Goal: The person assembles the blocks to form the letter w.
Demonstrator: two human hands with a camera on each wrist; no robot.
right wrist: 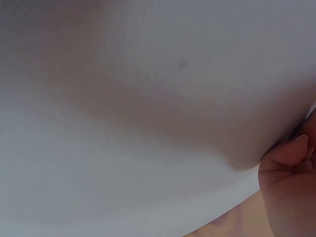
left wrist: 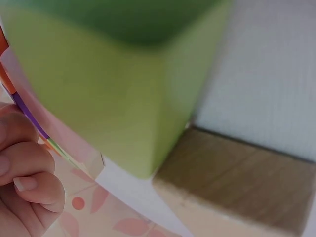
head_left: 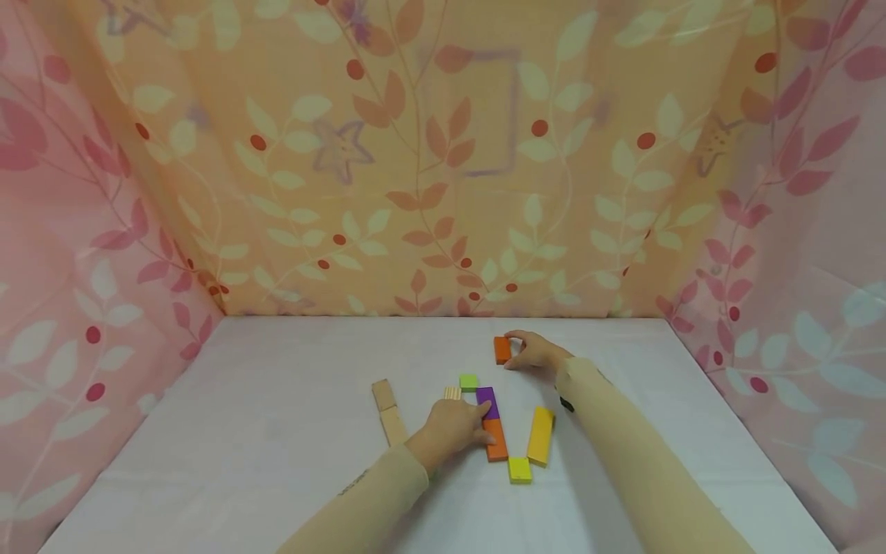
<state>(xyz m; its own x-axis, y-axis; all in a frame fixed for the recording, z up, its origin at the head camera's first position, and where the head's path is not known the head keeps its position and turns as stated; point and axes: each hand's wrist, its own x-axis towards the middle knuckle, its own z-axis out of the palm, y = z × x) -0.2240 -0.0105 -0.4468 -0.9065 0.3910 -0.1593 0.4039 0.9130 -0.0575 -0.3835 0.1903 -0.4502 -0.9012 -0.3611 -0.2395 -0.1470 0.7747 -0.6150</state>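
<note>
My right hand (head_left: 536,351) pinches the ends of an orange block (head_left: 502,350) with thumb and index finger, toward the back of the table. My left hand (head_left: 450,429) reaches over the middle of the layout. Its index finger touches a purple block (head_left: 487,402), and its thumb lies against another orange block (head_left: 496,445) that continues the purple one. At the purple block's far end sits a light green block (head_left: 469,382), with a striped wooden block (head_left: 453,393) beside it. The left wrist view shows curled fingers (left wrist: 32,182) and, close up, a green block (left wrist: 118,98).
A yellow block (head_left: 520,470) sits at the orange block's near end, beside a longer amber block (head_left: 541,436). Two plain wooden blocks (head_left: 384,396) form a slanted line on the left. Patterned cloth walls (head_left: 415,154) enclose the white table (head_left: 277,431).
</note>
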